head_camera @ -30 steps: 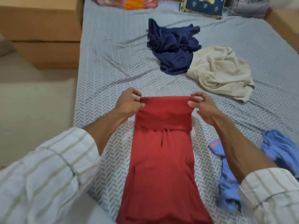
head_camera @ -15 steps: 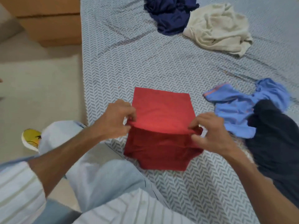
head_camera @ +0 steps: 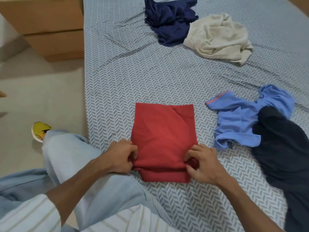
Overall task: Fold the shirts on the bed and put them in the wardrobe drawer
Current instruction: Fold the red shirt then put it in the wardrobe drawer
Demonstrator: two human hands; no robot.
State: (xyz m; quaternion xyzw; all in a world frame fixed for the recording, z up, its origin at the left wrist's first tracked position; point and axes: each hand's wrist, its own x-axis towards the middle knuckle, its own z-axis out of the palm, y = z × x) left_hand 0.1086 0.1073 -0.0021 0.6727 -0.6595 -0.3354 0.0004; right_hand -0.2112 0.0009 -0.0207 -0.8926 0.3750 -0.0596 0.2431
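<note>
A folded shirt lies flat on the bed near its front edge, the left hand pinching its near left corner and the right hand its near right corner. To its right, a crumpled shirt lies partly under a dark garment. Behind, well apart, two more crumpled shirts touch side by side. Left of the bed, wooden drawers stand on the floor.

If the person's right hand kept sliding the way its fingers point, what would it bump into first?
The right hand points left across the folded red shirt it pinches, so it would likely meet the left hand at the opposite edge first.
</note>
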